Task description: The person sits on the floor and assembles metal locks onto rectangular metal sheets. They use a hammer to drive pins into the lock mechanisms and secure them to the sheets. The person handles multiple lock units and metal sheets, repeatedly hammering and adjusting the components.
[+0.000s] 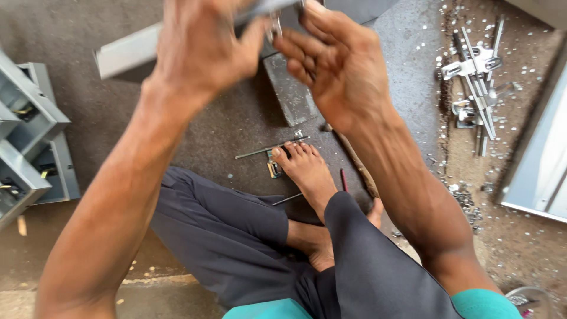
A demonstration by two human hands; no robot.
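**Holding a grey metal section up close, both hands at its end**

Sitting cross-legged on the floor (224, 127), lifting a long grey metal section (127, 54) up toward the face, probably for a close look at the small fitting at its near end. Gripping the section from above with the left hand (198, 44), fingers clenched around it and steadying the weight. Cupping the right hand (336, 65) beside it, fingers (295, 50) half curled and touching a small shiny metal clip (274, 25); cannot tell whether pinching it or only bracing it.

Pressing a bare foot (307, 168) near a thin rod (269, 149) lying on the floor, seemingly within easy reach. Lying toward the floor's far right edge: a heap of bright hardware pieces (475, 74) among scattered metal chips. Stacked at the left edge: grey metal frames (32, 139).
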